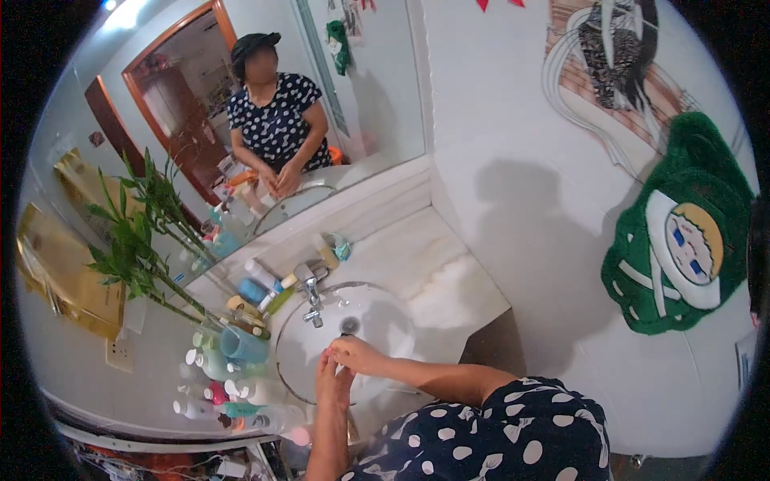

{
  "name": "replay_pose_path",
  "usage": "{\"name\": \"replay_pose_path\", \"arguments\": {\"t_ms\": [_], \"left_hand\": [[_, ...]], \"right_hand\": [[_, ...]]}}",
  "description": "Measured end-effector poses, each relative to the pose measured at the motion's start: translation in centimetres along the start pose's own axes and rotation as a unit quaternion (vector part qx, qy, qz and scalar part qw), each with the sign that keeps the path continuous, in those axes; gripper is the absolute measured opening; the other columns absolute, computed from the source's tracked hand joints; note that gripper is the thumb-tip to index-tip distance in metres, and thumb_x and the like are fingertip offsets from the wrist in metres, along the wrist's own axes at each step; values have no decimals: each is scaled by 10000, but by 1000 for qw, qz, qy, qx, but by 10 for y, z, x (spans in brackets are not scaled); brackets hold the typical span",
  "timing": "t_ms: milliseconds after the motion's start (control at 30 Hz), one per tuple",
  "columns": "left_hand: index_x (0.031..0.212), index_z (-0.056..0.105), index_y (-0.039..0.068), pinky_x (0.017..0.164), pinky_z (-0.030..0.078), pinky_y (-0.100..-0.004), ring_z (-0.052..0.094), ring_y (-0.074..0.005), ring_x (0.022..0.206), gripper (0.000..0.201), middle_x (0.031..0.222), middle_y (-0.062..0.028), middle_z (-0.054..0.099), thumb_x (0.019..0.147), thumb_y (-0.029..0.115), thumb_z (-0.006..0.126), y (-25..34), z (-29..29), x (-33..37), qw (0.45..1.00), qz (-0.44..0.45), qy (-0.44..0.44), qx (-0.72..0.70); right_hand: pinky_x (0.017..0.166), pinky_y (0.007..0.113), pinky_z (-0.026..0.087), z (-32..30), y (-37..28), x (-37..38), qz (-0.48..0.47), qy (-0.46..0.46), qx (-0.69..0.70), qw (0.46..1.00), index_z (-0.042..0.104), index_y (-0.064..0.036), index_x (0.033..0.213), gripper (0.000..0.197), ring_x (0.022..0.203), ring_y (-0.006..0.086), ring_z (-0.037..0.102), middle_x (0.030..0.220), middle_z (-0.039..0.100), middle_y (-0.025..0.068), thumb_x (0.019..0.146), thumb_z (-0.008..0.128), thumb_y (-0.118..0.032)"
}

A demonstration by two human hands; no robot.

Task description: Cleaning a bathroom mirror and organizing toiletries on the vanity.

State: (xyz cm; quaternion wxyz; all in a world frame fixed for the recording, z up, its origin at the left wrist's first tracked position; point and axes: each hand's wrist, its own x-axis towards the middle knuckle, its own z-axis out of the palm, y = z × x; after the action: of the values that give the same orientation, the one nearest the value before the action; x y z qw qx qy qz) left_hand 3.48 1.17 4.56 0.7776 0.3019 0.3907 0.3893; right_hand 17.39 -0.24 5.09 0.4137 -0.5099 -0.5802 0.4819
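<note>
Both my hands meet over the near part of the white sink basin (393, 321). My left hand (332, 380) points upward, its fingertips bent in against the other hand. Curled over those fingertips is my right hand (353, 354), reaching in from the right. Both hands look closed where they touch, and whatever may be between the fingers is hidden. A small dark spot shows just above the right knuckles, too small to make out. Beyond the hands are the round drain (350, 325) and the metal faucet (310, 290). No running water can be made out.
Several bottles (212, 365) crowd the counter left of the basin, beside a blue cup (243, 345) and leafy bamboo stems (132, 232). More bottles and tubes (255, 290) stand behind it. A mirror (361, 88) hangs above; a green hooded towel (674, 232) hangs right.
</note>
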Motion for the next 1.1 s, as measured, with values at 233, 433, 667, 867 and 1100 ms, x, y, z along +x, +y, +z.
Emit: {"name": "replay_pose_path", "arguments": {"t_ms": [233,433,667,867,1100], "left_hand": [[1093,586,34,597,474,-245,574,-106,666,228,828,-24,628,908,163,622,-15,-24,-2,999,-14,39,20],[971,666,29,597,446,-226,534,-69,655,156,759,-7,618,885,158,652,-9,-15,-11,980,107,50,159],[874,595,34,662,464,-242,529,-83,675,140,824,-11,597,922,165,597,9,-11,-21,974,173,39,139],[914,576,22,656,445,-259,527,-97,713,129,843,-24,582,941,145,547,18,1,-29,930,284,14,234],[937,608,12,687,436,-242,520,-92,748,118,844,-5,593,939,112,545,28,23,-30,885,306,-72,344]], "right_hand": [[1035,365,345,7,23,-21,-104,40,55,992,475,-11,1330,437,1258,265,440,1316,508,192,921,501,-163],[926,343,449,-15,-9,-45,11,20,-63,998,507,-25,1302,427,1073,256,599,1182,608,193,891,536,-136],[776,358,473,-43,-16,-63,-17,58,-224,973,579,-18,1072,290,860,285,611,985,639,147,831,632,-170],[745,329,443,-28,-40,-71,3,43,-32,999,560,-20,976,295,821,182,556,853,591,70,782,700,-193],[741,306,423,-17,-2,-74,-4,104,-175,979,531,-12,937,325,823,144,497,886,545,43,799,704,-250]]}}
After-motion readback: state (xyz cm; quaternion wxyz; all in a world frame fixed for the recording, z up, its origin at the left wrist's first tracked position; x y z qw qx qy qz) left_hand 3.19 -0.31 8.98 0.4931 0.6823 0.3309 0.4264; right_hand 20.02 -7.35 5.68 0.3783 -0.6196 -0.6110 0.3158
